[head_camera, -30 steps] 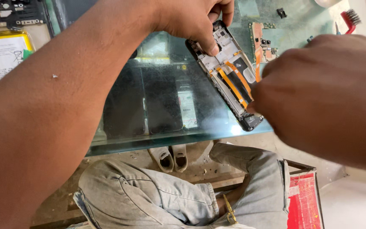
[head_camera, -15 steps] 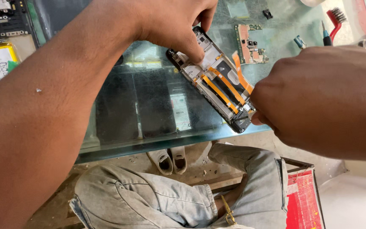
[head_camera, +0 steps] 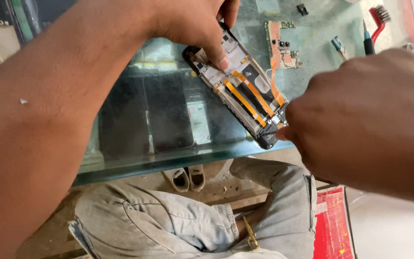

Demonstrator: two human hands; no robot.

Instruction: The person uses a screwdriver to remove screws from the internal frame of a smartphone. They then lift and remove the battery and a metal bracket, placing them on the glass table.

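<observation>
Opened phone frame (head_camera: 238, 91) lying slantwise on the glass tabletop (head_camera: 135, 120), near its front edge. Left hand (head_camera: 195, 24) curled over the frame's upper end, thumb pressing it down. Right hand (head_camera: 365, 115) closed at the frame's lower end; grip hidden, cannot tell. Circuit board (head_camera: 281, 45) just beyond the frame, red brush (head_camera: 378, 19) farther right.

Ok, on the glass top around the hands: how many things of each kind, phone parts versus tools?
Opened phone frame, pinned by the left hand, right hand at its lower end: 1
Loose circuit board: 1
Small black part: 1
Red-handled brush: 1
Black-handled screwdriver: 1
Blue-tipped tool: 1
Total: 6
</observation>
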